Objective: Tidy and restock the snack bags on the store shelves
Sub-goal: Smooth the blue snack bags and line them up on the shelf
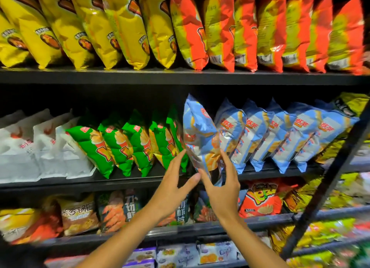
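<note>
A light blue snack bag (197, 127) stands tilted at the front of the middle shelf (120, 182), at the left end of a row of matching blue bags (280, 135). My right hand (222, 184) pinches its lower corner between thumb and fingers. My left hand (173, 184) is spread open just left of that corner, its fingertips near the bag and beside the green bags (124, 145); whether it touches the blue bag is unclear.
White bags (30, 145) fill the middle shelf's left end. Yellow bags (84, 25) and orange bags (270, 29) line the top shelf. Mixed snack packs sit on lower shelves. A dark slanted upright (328, 183) crosses the right side.
</note>
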Tool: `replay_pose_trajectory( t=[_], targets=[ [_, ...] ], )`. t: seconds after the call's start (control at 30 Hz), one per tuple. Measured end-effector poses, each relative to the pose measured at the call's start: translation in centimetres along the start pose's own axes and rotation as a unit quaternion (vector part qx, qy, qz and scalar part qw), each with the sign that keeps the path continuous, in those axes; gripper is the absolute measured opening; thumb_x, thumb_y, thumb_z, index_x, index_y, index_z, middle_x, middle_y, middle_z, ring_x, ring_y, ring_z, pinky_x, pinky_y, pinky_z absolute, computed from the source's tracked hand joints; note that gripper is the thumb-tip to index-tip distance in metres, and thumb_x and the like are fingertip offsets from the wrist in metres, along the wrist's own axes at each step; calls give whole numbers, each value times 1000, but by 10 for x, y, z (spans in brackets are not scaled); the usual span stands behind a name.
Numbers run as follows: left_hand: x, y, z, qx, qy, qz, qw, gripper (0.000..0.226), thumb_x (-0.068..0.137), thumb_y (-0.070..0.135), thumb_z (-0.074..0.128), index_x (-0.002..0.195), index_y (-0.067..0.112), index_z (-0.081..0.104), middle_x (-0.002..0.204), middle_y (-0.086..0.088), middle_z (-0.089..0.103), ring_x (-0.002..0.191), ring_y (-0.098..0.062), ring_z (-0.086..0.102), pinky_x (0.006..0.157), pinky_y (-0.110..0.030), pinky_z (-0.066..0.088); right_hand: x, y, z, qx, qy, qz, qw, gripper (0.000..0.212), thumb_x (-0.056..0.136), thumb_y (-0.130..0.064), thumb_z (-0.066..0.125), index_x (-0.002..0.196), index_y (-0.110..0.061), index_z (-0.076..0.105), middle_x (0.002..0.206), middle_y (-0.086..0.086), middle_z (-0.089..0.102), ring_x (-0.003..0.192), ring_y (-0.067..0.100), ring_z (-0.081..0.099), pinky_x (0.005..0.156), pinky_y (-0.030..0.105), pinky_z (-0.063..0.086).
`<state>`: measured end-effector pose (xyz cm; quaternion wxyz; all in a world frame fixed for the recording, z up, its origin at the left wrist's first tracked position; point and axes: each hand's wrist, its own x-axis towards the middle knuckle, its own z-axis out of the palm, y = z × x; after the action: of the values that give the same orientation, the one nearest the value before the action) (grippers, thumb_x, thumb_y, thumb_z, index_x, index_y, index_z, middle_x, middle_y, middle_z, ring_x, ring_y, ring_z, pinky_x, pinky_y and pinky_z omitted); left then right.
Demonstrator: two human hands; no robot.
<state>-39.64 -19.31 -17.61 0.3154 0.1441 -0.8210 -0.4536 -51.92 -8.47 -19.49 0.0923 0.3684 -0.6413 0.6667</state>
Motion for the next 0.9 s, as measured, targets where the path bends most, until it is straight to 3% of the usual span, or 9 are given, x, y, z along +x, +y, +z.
replay_pose_trajectory(
  t=[0.1,0.2,0.27,0.37,0.47,0.6,0.7,0.8,0.9],
  targets=[
    [-12,14,27,-166,15,-45,985,86,83,60,68,153,30,31,153,24,48,141,7,42,117,-20,35,-26,-6,-6,6,-55,-66,996,72,90,-25,79,152,-35,44,153,-13,45,144,8,43,116,25,40],
    [-16,17,33,-210,104,-62,970,63,84,50,74,136,23,51,126,21,70,122,2,62,103,-19,47,-46,-2,-21,-6,-138,-135,981,65,97,-27,69,155,-15,42,161,-3,41,150,22,37,120,40,36],
    [-20,15,30,-228,141,-72,961,50,92,39,74,134,19,55,120,18,73,115,0,66,93,-15,50,-54,-4,-37,9,-181,-125,975,61,99,-20,66,156,-19,42,160,-4,43,149,21,39,120,45,37],
    [-32,5,18,-207,124,-91,966,57,85,58,74,129,23,61,119,16,75,114,-3,68,93,-20,53,-48,-14,-53,79,-142,-76,984,65,98,-12,65,153,-35,40,152,-2,52,145,19,46,117,38,41],
    [-54,-5,9,-196,11,-128,972,83,75,78,69,137,25,58,130,9,71,123,-11,66,101,-23,50,-24,-22,-56,144,-83,9,986,72,97,-14,70,155,-28,32,157,-6,47,147,15,42,118,34,38],
    [-77,-13,6,-185,-77,-174,964,84,77,80,65,140,24,58,136,1,68,128,-16,63,114,-40,43,-8,-29,-59,246,-177,169,938,68,95,-28,70,154,-24,38,149,-4,57,135,13,57,103,24,52],
    [-87,-12,7,-191,-110,-179,959,88,74,79,69,143,29,49,138,17,65,130,-4,58,109,-25,46,-16,-28,-60,208,-202,174,941,51,91,-23,70,140,-24,56,129,-4,72,118,19,69,95,36,59],
    [-89,-10,7,-221,-66,-154,961,95,74,73,76,150,33,35,148,20,55,140,-6,49,112,-28,45,-29,-28,-60,203,-184,169,947,45,94,-10,70,133,-29,58,122,-19,73,116,6,69,91,24,58],
    [-87,-1,8,-233,7,-133,963,89,72,68,80,144,29,43,139,12,64,131,-11,59,100,-25,51,-44,-27,-58,203,-199,183,941,48,94,-9,70,135,-28,57,124,-19,72,118,6,68,94,25,58]
  ],
)
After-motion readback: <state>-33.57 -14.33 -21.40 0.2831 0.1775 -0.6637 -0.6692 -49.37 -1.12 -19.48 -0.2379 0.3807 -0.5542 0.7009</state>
